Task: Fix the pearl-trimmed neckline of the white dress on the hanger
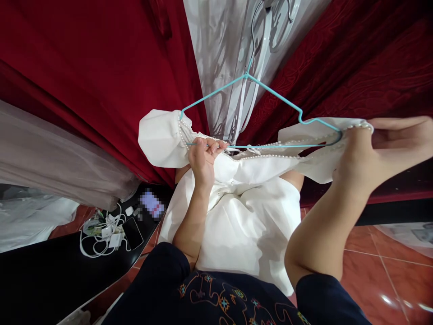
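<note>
A white dress (250,225) with pearl-trimmed edges and puffed sleeves spreads across my lap. A light blue clothes hanger (274,90) with a metal hook lies in its neckline, one end in the left sleeve (162,137). My left hand (204,158) is closed on the hanger's lower bar beside the pearl trim. At the hanger's right end, my right hand (385,144) has its fingers stretched outward and somewhat blurred. The pearl edge of the right sleeve (314,169) runs over the base of this hand; the exact contact is partly hidden.
A black bench (43,275) at the left bears white cables (91,248), a dark phone (133,232) and a lit, blurred-out screen (152,204). Red drapes (101,58) hang on both sides. White straps (262,58) hang behind the hanger's hook. Red tiles (375,271) cover the floor.
</note>
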Action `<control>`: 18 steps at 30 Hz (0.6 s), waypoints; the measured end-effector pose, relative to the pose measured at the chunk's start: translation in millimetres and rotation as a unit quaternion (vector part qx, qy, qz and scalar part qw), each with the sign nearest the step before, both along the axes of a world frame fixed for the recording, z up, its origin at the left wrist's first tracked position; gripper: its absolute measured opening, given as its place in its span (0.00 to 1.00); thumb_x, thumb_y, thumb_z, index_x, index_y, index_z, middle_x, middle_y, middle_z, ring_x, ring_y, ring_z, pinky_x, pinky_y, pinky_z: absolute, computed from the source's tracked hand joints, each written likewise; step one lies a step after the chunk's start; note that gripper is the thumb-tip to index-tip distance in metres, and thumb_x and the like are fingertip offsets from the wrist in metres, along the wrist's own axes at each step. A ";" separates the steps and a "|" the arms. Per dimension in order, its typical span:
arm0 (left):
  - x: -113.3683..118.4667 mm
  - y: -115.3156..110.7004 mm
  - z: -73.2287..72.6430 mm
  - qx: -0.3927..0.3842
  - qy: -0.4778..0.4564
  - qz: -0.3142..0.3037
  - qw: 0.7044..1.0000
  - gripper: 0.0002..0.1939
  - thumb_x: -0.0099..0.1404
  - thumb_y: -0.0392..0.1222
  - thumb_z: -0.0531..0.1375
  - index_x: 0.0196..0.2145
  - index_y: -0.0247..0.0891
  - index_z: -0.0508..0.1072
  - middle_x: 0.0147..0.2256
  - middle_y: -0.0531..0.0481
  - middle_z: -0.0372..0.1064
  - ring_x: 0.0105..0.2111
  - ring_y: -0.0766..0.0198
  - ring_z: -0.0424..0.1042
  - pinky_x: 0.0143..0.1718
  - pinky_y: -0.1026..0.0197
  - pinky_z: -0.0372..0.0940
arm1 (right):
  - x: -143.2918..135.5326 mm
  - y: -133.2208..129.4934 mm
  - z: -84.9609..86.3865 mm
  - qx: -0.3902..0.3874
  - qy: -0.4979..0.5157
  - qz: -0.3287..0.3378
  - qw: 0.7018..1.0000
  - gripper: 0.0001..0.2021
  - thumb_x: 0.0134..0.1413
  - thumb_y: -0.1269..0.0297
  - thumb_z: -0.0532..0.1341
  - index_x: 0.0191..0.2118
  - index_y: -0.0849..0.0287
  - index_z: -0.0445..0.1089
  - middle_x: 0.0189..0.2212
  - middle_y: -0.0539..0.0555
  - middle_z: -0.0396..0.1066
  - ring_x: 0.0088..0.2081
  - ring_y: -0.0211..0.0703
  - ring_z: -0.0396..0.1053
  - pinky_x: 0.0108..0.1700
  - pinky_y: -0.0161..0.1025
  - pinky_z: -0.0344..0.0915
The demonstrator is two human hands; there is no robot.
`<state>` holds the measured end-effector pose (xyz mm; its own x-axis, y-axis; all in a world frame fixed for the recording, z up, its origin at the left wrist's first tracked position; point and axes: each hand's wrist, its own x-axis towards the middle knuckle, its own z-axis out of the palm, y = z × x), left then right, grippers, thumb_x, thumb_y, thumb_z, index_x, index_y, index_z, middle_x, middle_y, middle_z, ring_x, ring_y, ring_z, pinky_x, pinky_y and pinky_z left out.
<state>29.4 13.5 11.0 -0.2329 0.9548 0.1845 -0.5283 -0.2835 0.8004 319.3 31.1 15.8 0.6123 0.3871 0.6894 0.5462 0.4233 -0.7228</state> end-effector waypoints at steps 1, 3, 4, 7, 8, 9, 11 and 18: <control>0.3 -0.1 0.1 0.005 -0.011 0.001 1.000 0.29 0.71 0.66 0.64 0.30 0.42 0.56 0.27 0.57 0.56 0.34 0.64 0.75 0.50 0.51 0.77 | -4.6 2.0 6.1 -0.014 -0.006 0.007 1.000 0.10 0.48 0.81 0.71 0.28 0.60 0.75 0.26 0.46 0.70 0.30 0.30 0.67 0.33 0.43 0.57; 1.5 -0.5 0.6 0.012 -0.031 0.003 0.999 0.28 0.72 0.62 0.65 0.30 0.42 0.57 0.27 0.57 0.56 0.33 0.65 0.75 0.48 0.55 0.76 | -14.9 6.4 16.5 -0.042 -0.011 0.013 0.999 0.10 0.47 0.83 0.70 0.28 0.62 0.72 0.24 0.44 0.67 0.28 0.28 0.65 0.33 0.38 0.57; 2.4 -0.8 1.1 0.011 -0.038 0.004 0.999 0.27 0.73 0.61 0.64 0.29 0.41 0.58 0.27 0.57 0.56 0.33 0.65 0.75 0.47 0.56 0.76 | -20.4 8.6 20.1 -0.052 -0.011 0.013 0.999 0.12 0.46 0.85 0.69 0.28 0.63 0.70 0.24 0.43 0.66 0.28 0.26 0.64 0.33 0.36 0.58; 5.2 -1.0 2.5 0.005 -0.042 0.007 0.999 0.26 0.75 0.59 0.63 0.29 0.41 0.57 0.27 0.57 0.56 0.33 0.65 0.75 0.49 0.55 0.75 | -39.5 14.1 24.0 -0.051 -0.009 0.019 0.998 0.15 0.44 0.89 0.67 0.27 0.62 0.64 0.24 0.41 0.61 0.26 0.25 0.60 0.32 0.31 0.56; 5.8 -0.8 2.8 0.002 -0.040 0.010 0.999 0.26 0.75 0.59 0.62 0.30 0.41 0.57 0.27 0.57 0.57 0.34 0.65 0.75 0.50 0.55 0.75 | -47.0 15.4 23.4 -0.050 -0.007 0.029 0.998 0.15 0.45 0.88 0.66 0.27 0.62 0.64 0.24 0.41 0.61 0.26 0.25 0.59 0.31 0.30 0.56; 6.2 -0.4 2.9 -0.001 -0.037 0.015 0.999 0.26 0.75 0.59 0.62 0.30 0.41 0.57 0.28 0.58 0.57 0.34 0.65 0.75 0.51 0.54 0.75 | -54.7 16.6 22.1 -0.048 -0.001 0.042 0.998 0.15 0.47 0.87 0.66 0.28 0.61 0.63 0.24 0.41 0.61 0.27 0.25 0.60 0.31 0.30 0.55; 6.5 0.4 2.6 -0.006 -0.029 0.027 0.999 0.25 0.75 0.59 0.62 0.31 0.42 0.57 0.28 0.58 0.57 0.34 0.65 0.75 0.52 0.54 0.75 | -69.1 19.1 19.1 -0.044 0.025 0.070 0.996 0.13 0.49 0.84 0.65 0.29 0.61 0.63 0.26 0.42 0.62 0.29 0.26 0.64 0.31 0.29 0.58; 8.6 -1.0 0.6 0.001 -0.016 0.026 1.000 0.27 0.74 0.62 0.63 0.30 0.42 0.57 0.28 0.58 0.57 0.36 0.64 0.75 0.52 0.53 0.74 | -93.8 28.5 21.6 -0.055 0.050 0.100 0.992 0.09 0.56 0.76 0.64 0.32 0.59 0.64 0.29 0.45 0.66 0.29 0.27 0.64 0.32 0.31 0.58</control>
<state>38.0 12.5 11.6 -0.2889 0.9407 0.1781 -0.5384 -0.3134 0.7822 225.6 59.7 37.4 0.5788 0.5772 0.5760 0.3829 0.4313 -0.8169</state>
